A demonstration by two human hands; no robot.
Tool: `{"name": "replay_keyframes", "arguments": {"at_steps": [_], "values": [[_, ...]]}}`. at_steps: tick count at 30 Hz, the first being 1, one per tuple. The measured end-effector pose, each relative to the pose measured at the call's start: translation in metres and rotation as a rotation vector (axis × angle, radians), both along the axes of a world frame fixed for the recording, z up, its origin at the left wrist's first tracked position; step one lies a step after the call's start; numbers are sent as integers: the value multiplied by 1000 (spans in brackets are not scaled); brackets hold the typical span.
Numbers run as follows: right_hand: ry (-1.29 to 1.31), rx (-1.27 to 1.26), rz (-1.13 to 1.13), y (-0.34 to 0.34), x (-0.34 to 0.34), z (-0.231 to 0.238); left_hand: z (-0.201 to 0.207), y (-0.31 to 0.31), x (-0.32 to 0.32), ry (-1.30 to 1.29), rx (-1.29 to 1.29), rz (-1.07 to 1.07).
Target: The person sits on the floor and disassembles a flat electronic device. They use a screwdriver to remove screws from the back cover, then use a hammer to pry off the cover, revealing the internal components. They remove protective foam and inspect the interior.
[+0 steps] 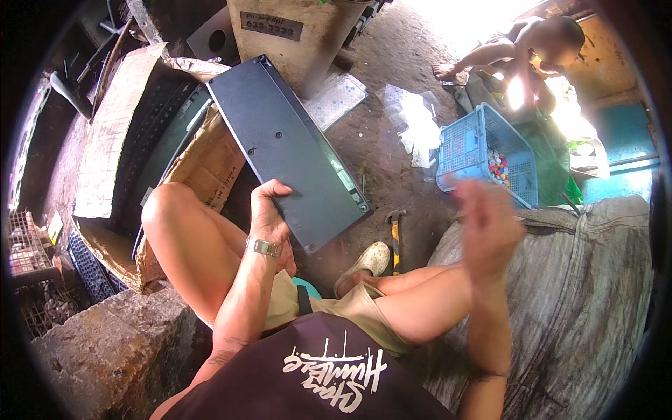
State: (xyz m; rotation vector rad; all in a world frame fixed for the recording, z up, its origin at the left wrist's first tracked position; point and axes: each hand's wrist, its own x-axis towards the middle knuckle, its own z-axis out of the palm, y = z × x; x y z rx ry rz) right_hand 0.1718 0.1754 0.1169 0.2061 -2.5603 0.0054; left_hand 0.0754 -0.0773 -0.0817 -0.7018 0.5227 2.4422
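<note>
1. The left hand (268,213) is wrapped around the near edge of a dark keyboard (283,147), which is flipped over so its flat back faces up.
2. The keys are hidden underneath.
3. The right hand (488,224) is up in the air, off to the right of the grip, holding nothing. It is very blurry, but its fingers look spread.
4. A hammer (395,234) lies just right of the keyboard's low corner, partly hidden by a shoe (364,264).
5. Farther right is a blue basket (469,150).

Right hand (488,227) blurred, perhaps open
</note>
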Motion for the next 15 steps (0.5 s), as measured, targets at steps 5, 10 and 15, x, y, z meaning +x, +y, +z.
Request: {"name": "replay_keyframes", "arguments": {"at_steps": [5, 10, 15], "values": [[-169, -34, -110, 1, 1, 9, 2, 0, 3, -2, -28, 0], [-376, -434, 115, -35, 44, 14, -2, -1, 2, -109, -96, -37], [-186, -333, 47, -26, 42, 27, -3, 1, 2, -14, -60, -30]]}}
